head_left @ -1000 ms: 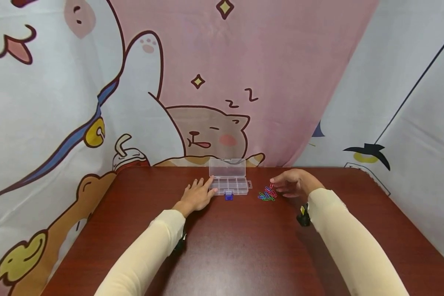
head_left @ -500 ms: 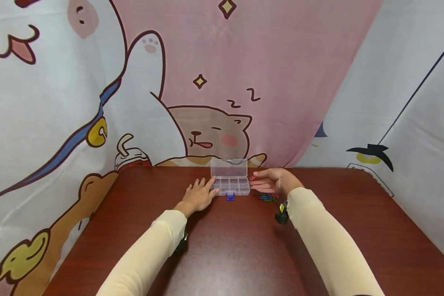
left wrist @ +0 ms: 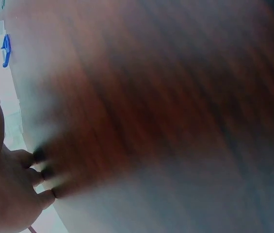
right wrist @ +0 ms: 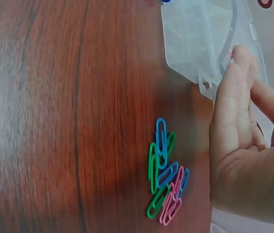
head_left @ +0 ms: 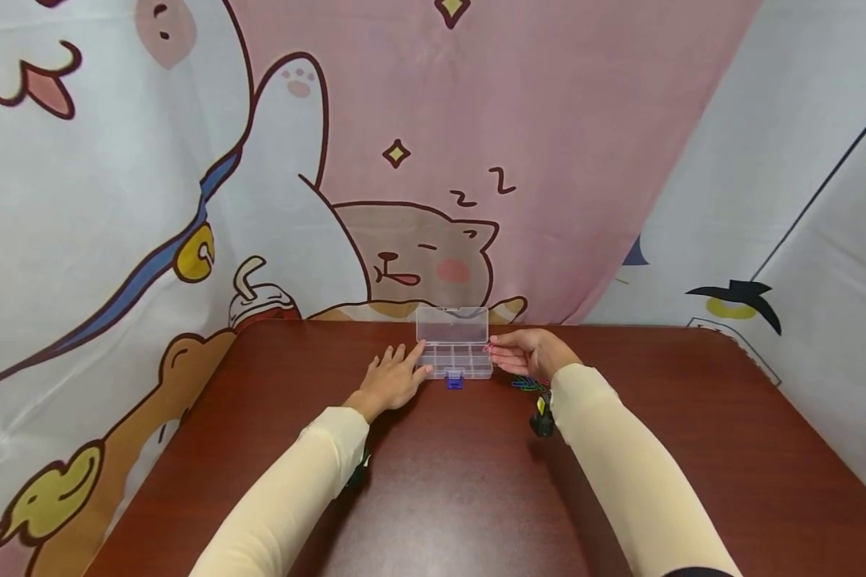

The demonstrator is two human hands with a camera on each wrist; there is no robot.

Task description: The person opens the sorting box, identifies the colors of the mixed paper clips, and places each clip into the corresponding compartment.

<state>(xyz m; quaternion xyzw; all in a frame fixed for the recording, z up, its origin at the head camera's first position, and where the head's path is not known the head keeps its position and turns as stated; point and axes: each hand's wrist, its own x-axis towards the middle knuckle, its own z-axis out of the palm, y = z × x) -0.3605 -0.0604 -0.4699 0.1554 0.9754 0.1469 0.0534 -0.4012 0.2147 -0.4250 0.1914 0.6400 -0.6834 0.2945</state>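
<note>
A clear plastic compartment box (head_left: 438, 373) stands on the table with its lid (head_left: 452, 325) raised at the back and a blue latch (head_left: 455, 382) at the front. Against its left end rests my left hand (head_left: 390, 381), fingers spread. My right hand (head_left: 532, 353) is at the right end, pinching a red paper clip (head_left: 488, 348) between thumb and fingertip over the rightmost compartments. In the right wrist view only a bit of that clip shows past the fingertips. Below this hand lies a small pile of blue, green and pink paper clips (right wrist: 161, 145).
The brown wooden table (head_left: 440, 465) ends just behind the box, where a cartoon-printed cloth (head_left: 548, 160) hangs. A clear hanging tab (right wrist: 205, 89) juts from the box's right end, near the right hand.
My right hand has moved left from the pile to the box's right end, carrying the red paper clip. The left hand has stayed at the box's left end.
</note>
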